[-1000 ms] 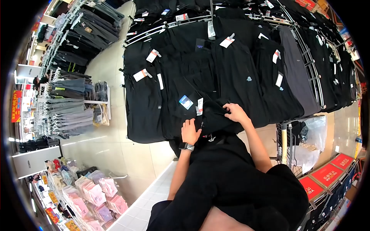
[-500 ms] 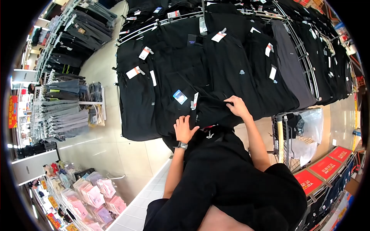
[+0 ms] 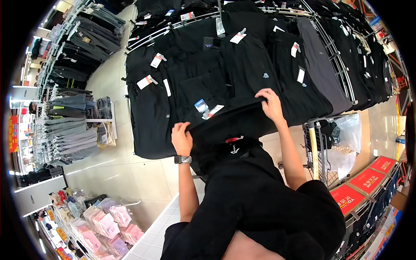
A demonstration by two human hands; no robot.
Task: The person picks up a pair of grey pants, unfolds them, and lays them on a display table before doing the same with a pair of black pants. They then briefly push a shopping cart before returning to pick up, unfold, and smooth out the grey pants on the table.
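A black garment (image 3: pixel 234 123) is stretched between my two hands at the front edge of the display of folded black trousers (image 3: pixel 149 117). My left hand (image 3: pixel 182 138), with a watch at the wrist, pinches the garment's left end. At its right end, the fingers of my right hand (image 3: pixel 271 104) are closed on the upper edge. Just above the garment lie a blue tag (image 3: pixel 201 105) and a white-and-red tag (image 3: pixel 215 111) on black cloth.
Grey trousers (image 3: pixel 323 65) lie to the right on the rack. A wire cart (image 3: pixel 327 151) with plastic bags stands at right, near red signs (image 3: pixel 346 199). Clothes racks (image 3: pixel 71 134) line the left, with pink packages (image 3: pixel 102 221) below and a white grid shelf (image 3: pixel 154 234).
My left hand has moved left and grips the garment's end. My right hand has risen slightly. The garment is now pulled wide and straight between them, and the blue tag is partly covered.
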